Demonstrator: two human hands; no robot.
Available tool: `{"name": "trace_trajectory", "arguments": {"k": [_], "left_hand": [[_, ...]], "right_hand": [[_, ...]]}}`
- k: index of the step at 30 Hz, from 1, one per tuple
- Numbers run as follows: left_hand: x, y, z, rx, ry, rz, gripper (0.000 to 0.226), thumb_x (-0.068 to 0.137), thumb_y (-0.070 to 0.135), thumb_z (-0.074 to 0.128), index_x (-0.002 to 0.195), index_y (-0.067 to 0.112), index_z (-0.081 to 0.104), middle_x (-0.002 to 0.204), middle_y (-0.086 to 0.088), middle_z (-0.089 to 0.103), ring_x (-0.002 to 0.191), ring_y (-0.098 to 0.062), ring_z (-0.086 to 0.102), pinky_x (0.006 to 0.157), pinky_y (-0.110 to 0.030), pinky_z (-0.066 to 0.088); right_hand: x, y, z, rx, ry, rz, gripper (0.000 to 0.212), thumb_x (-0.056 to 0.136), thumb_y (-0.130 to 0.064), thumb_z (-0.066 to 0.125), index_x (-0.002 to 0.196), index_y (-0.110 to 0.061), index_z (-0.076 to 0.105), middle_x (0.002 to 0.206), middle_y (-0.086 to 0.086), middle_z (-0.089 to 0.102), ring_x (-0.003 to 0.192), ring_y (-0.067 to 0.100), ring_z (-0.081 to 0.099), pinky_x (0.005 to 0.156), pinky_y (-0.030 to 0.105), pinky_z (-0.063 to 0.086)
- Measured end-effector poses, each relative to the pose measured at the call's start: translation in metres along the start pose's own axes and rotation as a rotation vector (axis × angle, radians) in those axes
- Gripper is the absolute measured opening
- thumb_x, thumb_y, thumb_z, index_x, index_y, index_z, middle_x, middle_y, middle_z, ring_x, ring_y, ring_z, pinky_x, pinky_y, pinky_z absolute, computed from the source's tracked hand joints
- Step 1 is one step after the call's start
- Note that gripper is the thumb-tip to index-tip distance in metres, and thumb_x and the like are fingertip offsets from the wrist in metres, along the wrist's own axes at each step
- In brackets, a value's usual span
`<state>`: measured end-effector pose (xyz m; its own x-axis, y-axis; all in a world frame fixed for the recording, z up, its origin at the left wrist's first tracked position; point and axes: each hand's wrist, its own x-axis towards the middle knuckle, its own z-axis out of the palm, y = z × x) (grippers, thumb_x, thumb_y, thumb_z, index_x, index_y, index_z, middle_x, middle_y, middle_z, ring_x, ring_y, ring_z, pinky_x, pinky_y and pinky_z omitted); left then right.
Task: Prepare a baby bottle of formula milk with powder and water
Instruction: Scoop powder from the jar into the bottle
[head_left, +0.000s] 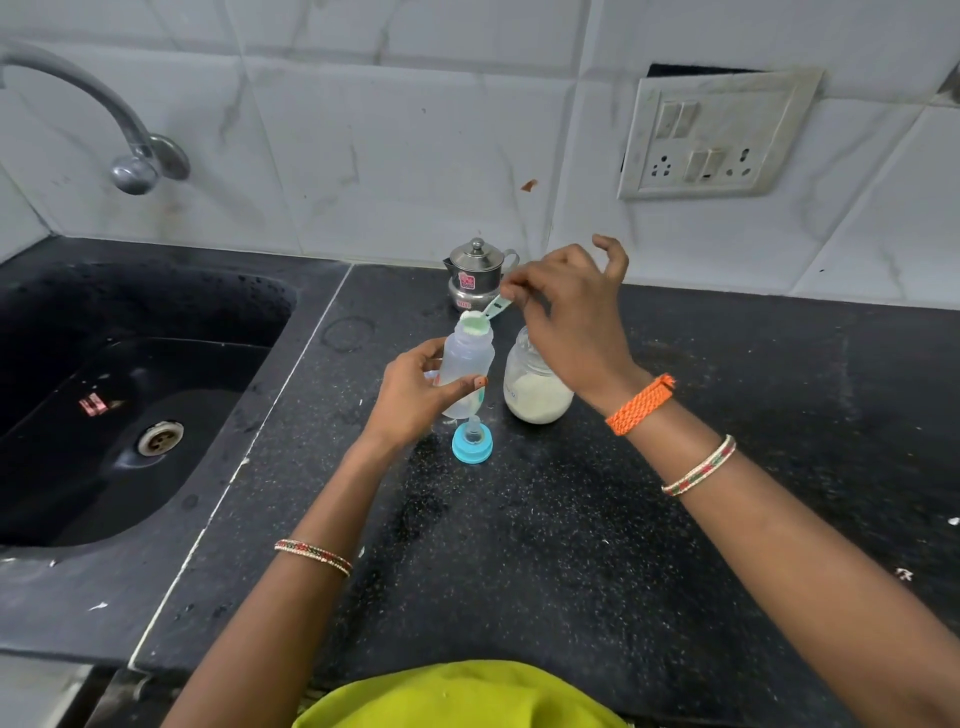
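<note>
Powder tips from a green scoop (485, 318), pinched by the right hand (566, 317), into the baby bottle (466, 371). The left hand (415, 397) grips the bottle upright on the tabletop (571, 545), just beside the powder jar (535, 389).

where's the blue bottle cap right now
In the head view, the cap sits on the counter mid-frame, just in front of the bottle, right of the sink.

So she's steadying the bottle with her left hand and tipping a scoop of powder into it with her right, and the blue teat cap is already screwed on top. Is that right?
Not quite: the head view shows the blue teat cap lying on the counter in front of the bottle, whose mouth is open. The rest holds: left hand steadies the bottle, right hand tips the scoop.
</note>
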<state>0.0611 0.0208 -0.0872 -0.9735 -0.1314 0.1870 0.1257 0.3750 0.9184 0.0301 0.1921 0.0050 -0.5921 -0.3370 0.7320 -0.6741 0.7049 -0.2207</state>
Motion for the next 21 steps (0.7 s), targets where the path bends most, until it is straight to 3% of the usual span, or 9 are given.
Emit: {"name": "trace_trajectory", "arguments": {"k": [4,6,9,12,15,18,21], "left_hand": [[0.001,0.001,-0.001,-0.017,0.024,-0.007,0.046,0.072,0.030,0.080,0.114,0.022,0.062,0.100,0.015,0.067,0.095,0.000,0.062,0.079,-0.015,0.048],[0.001,0.002,-0.002,-0.006,0.030,0.003,0.044,0.072,0.030,0.080,0.112,0.025,0.061,0.097,0.021,0.064,0.092,0.007,0.060,0.075,-0.007,0.045],[-0.001,0.003,-0.002,0.001,0.028,0.007,0.048,0.072,0.030,0.080,0.115,0.021,0.061,0.097,0.020,0.063,0.092,0.008,0.058,0.073,-0.006,0.044],[-0.003,0.000,-0.003,0.007,0.027,0.006,0.052,0.073,0.030,0.079,0.119,0.017,0.060,0.103,0.014,0.064,0.094,0.003,0.059,0.077,-0.010,0.044],[-0.008,-0.008,-0.006,-0.012,0.054,-0.034,0.058,0.072,0.031,0.080,0.123,0.013,0.059,0.112,0.004,0.066,0.099,-0.008,0.062,0.085,-0.021,0.050],[-0.014,-0.017,-0.012,-0.044,0.083,-0.069,0.058,0.071,0.032,0.080,0.122,0.015,0.057,0.112,0.007,0.065,0.101,-0.007,0.063,0.084,-0.022,0.051],[-0.020,-0.028,-0.019,-0.045,0.094,-0.092,0.056,0.071,0.029,0.081,0.121,0.018,0.057,0.110,0.009,0.064,0.102,-0.007,0.062,0.083,-0.021,0.050]], "right_hand": [[-0.019,0.002,0.007,-0.189,0.062,-0.365,0.016,0.078,-0.005,0.069,0.085,-0.018,0.074,0.076,-0.008,0.071,0.087,0.021,0.064,0.103,0.044,0.021],[-0.022,0.004,0.006,-0.221,0.118,-0.420,0.016,0.080,-0.004,0.068,0.088,-0.017,0.074,0.080,-0.008,0.073,0.090,0.021,0.062,0.102,0.044,0.022],[-0.022,0.005,0.006,-0.243,0.163,-0.439,0.017,0.081,-0.006,0.066,0.090,-0.018,0.075,0.083,-0.009,0.074,0.092,0.020,0.060,0.101,0.043,0.022],[-0.021,0.002,0.007,-0.166,0.199,-0.304,0.014,0.084,-0.012,0.065,0.088,-0.020,0.075,0.080,-0.011,0.074,0.090,0.019,0.062,0.099,0.040,0.022],[-0.018,0.005,0.008,0.003,0.255,-0.010,0.008,0.085,-0.024,0.068,0.087,-0.021,0.075,0.079,-0.011,0.072,0.089,0.016,0.060,0.097,0.033,0.020],[-0.017,0.019,0.004,0.097,0.243,0.242,0.012,0.086,-0.030,0.065,0.089,-0.023,0.074,0.083,-0.009,0.071,0.090,0.015,0.057,0.096,0.036,0.021],[-0.021,0.038,-0.001,0.060,0.231,0.352,0.015,0.088,-0.032,0.062,0.090,-0.023,0.073,0.084,-0.008,0.071,0.092,0.017,0.056,0.097,0.041,0.024]]}}
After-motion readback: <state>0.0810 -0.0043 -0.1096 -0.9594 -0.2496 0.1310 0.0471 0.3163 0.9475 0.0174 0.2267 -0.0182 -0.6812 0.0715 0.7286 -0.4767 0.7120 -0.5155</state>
